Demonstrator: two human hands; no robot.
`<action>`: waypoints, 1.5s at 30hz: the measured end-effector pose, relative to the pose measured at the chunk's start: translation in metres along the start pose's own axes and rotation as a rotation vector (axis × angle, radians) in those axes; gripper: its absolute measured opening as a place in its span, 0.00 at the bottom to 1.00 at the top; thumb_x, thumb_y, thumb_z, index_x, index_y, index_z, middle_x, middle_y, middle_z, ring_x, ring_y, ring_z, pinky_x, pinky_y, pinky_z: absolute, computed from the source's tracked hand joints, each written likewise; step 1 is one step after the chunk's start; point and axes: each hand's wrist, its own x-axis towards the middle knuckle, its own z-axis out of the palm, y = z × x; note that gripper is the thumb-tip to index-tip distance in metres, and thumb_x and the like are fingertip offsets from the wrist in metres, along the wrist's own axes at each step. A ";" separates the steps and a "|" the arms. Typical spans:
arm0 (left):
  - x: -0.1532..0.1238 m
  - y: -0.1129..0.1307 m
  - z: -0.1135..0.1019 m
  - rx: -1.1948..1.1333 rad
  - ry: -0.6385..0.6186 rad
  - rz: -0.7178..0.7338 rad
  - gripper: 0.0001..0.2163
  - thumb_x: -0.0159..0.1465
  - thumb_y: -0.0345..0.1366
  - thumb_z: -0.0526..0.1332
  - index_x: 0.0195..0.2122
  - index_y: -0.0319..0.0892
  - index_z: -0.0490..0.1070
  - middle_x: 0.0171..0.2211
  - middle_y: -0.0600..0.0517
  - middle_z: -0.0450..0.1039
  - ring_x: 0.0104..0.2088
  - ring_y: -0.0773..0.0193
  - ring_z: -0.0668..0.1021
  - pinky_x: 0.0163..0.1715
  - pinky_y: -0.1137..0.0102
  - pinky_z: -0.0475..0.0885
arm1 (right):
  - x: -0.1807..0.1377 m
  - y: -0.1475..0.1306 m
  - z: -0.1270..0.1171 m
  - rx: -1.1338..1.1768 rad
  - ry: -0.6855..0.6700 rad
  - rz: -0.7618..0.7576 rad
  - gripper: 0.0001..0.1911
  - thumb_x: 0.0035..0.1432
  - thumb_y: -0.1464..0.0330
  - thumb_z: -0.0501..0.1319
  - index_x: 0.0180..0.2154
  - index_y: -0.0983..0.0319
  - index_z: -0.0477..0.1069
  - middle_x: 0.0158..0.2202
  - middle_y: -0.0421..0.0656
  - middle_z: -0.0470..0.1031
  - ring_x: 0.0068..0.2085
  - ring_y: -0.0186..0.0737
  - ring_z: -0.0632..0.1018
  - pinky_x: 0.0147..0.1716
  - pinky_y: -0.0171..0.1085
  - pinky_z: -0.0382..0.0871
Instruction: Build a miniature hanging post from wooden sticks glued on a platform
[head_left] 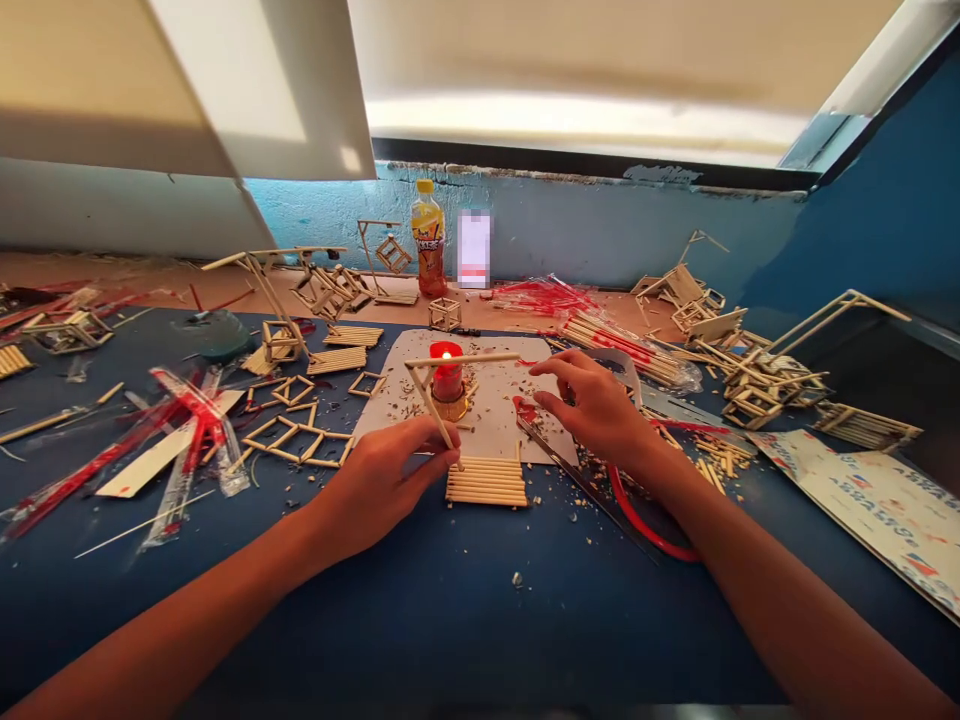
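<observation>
My left hand (pixel 401 475) is closed, pinching the slanted upright of an angled bamboo-stick frame (pixel 469 359). The frame's foot is beside a small flat raft of sticks (pixel 487 482); whether they are joined is hidden by my fingers. Its top stick points right toward my right hand (pixel 600 405). That hand hovers with thumb and index finger apart, near the stick's tip and holding nothing. Behind the frame burns a red candle (pixel 448 378) in a golden holder. Under my right forearm lies a long dark tool (pixel 581 475) with a curved red part (pixel 645 530).
A scrap-strewn pale board (pixel 390 400) lies under the candle. Stick squares (pixel 300 440) and red plastic wrappers (pixel 199 430) are at left. Bundled sticks (pixel 622 340), finished stick models (pixel 772 380) and printed cardboard (pixel 870 500) are at right. A drink bottle (pixel 428 245) stands by the wall.
</observation>
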 end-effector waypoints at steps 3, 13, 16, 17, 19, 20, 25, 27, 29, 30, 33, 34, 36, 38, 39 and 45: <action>0.004 0.000 -0.004 0.000 -0.022 0.046 0.03 0.72 0.35 0.63 0.44 0.49 0.76 0.40 0.55 0.84 0.38 0.64 0.84 0.43 0.73 0.77 | -0.005 -0.035 0.008 0.149 -0.119 -0.047 0.11 0.68 0.64 0.66 0.51 0.57 0.79 0.42 0.43 0.83 0.38 0.40 0.81 0.38 0.39 0.76; 0.018 -0.004 -0.016 -0.006 -0.138 0.184 0.06 0.72 0.33 0.63 0.45 0.50 0.80 0.38 0.53 0.84 0.34 0.61 0.85 0.37 0.73 0.78 | -0.015 -0.062 0.050 0.768 -0.102 -0.001 0.24 0.61 0.74 0.72 0.56 0.52 0.77 0.46 0.37 0.83 0.42 0.36 0.81 0.47 0.38 0.79; 0.020 -0.004 -0.013 -0.030 -0.146 0.182 0.11 0.73 0.35 0.61 0.51 0.54 0.81 0.44 0.51 0.85 0.40 0.57 0.86 0.41 0.69 0.80 | -0.020 -0.063 0.049 0.680 -0.028 -0.026 0.21 0.61 0.76 0.71 0.52 0.50 0.81 0.44 0.36 0.84 0.41 0.37 0.82 0.47 0.39 0.79; 0.020 -0.004 -0.011 -0.039 -0.142 0.177 0.12 0.73 0.36 0.61 0.52 0.55 0.81 0.45 0.51 0.85 0.42 0.55 0.86 0.42 0.68 0.81 | -0.020 -0.064 0.049 0.659 0.007 -0.031 0.20 0.62 0.77 0.71 0.50 0.50 0.82 0.43 0.35 0.85 0.41 0.37 0.82 0.47 0.40 0.79; 0.021 -0.004 -0.009 -0.049 -0.123 0.169 0.12 0.72 0.36 0.62 0.52 0.56 0.81 0.44 0.52 0.85 0.40 0.56 0.87 0.42 0.68 0.81 | -0.022 -0.065 0.049 0.618 0.085 -0.033 0.19 0.61 0.77 0.71 0.48 0.49 0.83 0.42 0.34 0.86 0.43 0.38 0.84 0.48 0.40 0.79; 0.021 -0.004 -0.008 -0.046 -0.109 0.170 0.12 0.72 0.35 0.63 0.52 0.57 0.81 0.43 0.53 0.85 0.40 0.56 0.87 0.41 0.69 0.81 | -0.023 -0.065 0.049 0.594 0.109 -0.030 0.19 0.61 0.77 0.72 0.48 0.48 0.83 0.42 0.34 0.86 0.44 0.38 0.84 0.49 0.39 0.80; 0.018 -0.002 -0.008 -0.003 0.002 0.153 0.06 0.70 0.37 0.67 0.47 0.52 0.81 0.37 0.54 0.85 0.32 0.60 0.85 0.34 0.71 0.79 | -0.029 -0.070 0.048 0.444 0.244 -0.014 0.22 0.61 0.76 0.72 0.49 0.45 0.82 0.42 0.31 0.87 0.42 0.37 0.86 0.46 0.37 0.82; 0.014 -0.003 -0.010 -0.004 -0.037 0.103 0.06 0.67 0.37 0.68 0.46 0.50 0.80 0.35 0.54 0.84 0.28 0.62 0.83 0.29 0.70 0.77 | -0.033 -0.073 0.045 0.352 0.310 0.001 0.20 0.61 0.74 0.73 0.48 0.44 0.83 0.42 0.31 0.87 0.40 0.38 0.86 0.43 0.38 0.83; 0.008 -0.005 -0.012 0.001 -0.134 0.048 0.09 0.64 0.37 0.70 0.46 0.50 0.79 0.35 0.54 0.83 0.29 0.61 0.82 0.27 0.70 0.76 | -0.035 -0.075 0.042 0.280 0.345 0.021 0.17 0.60 0.72 0.74 0.47 0.44 0.83 0.41 0.32 0.87 0.39 0.39 0.86 0.42 0.38 0.83; 0.005 -0.006 -0.011 0.005 -0.183 0.026 0.11 0.63 0.37 0.71 0.46 0.50 0.79 0.36 0.54 0.82 0.31 0.61 0.82 0.28 0.70 0.76 | -0.036 -0.075 0.041 0.266 0.349 0.023 0.17 0.60 0.72 0.75 0.46 0.44 0.83 0.41 0.32 0.87 0.39 0.39 0.86 0.42 0.37 0.84; -0.001 -0.011 -0.006 0.016 -0.271 -0.009 0.13 0.63 0.35 0.70 0.49 0.50 0.77 0.44 0.51 0.81 0.39 0.58 0.84 0.36 0.68 0.78 | -0.036 -0.074 0.040 0.287 0.318 0.006 0.16 0.60 0.72 0.74 0.46 0.45 0.83 0.42 0.33 0.87 0.41 0.40 0.87 0.42 0.37 0.85; -0.002 -0.012 -0.003 0.019 -0.275 -0.009 0.13 0.64 0.35 0.69 0.50 0.50 0.77 0.45 0.50 0.81 0.40 0.57 0.84 0.37 0.68 0.78 | -0.035 -0.073 0.041 0.295 0.305 0.001 0.15 0.61 0.72 0.74 0.46 0.46 0.83 0.43 0.34 0.87 0.42 0.41 0.87 0.42 0.38 0.85; -0.002 -0.014 0.003 0.036 -0.269 -0.005 0.11 0.66 0.37 0.68 0.50 0.50 0.76 0.45 0.50 0.80 0.40 0.57 0.83 0.37 0.67 0.78 | -0.034 -0.071 0.042 0.305 0.291 0.005 0.15 0.61 0.72 0.73 0.46 0.47 0.83 0.44 0.36 0.87 0.42 0.43 0.87 0.42 0.40 0.86; -0.001 -0.015 0.008 0.063 -0.248 0.004 0.10 0.67 0.38 0.67 0.50 0.49 0.75 0.45 0.50 0.79 0.40 0.57 0.83 0.37 0.66 0.77 | -0.032 -0.069 0.044 0.323 0.288 0.013 0.15 0.61 0.72 0.73 0.47 0.48 0.83 0.45 0.36 0.87 0.42 0.43 0.87 0.42 0.40 0.86; 0.000 -0.015 0.010 0.075 -0.239 0.007 0.11 0.68 0.39 0.67 0.50 0.48 0.75 0.44 0.50 0.79 0.40 0.57 0.83 0.37 0.66 0.77 | -0.032 -0.068 0.045 0.337 0.281 0.014 0.15 0.61 0.72 0.73 0.47 0.48 0.83 0.44 0.36 0.87 0.42 0.42 0.87 0.42 0.40 0.86; -0.001 -0.016 0.010 0.081 -0.213 0.031 0.10 0.67 0.41 0.69 0.48 0.49 0.75 0.43 0.51 0.79 0.38 0.58 0.82 0.34 0.67 0.76 | -0.034 -0.065 0.050 0.347 0.246 0.020 0.15 0.60 0.72 0.74 0.46 0.47 0.83 0.44 0.33 0.87 0.41 0.39 0.87 0.48 0.37 0.84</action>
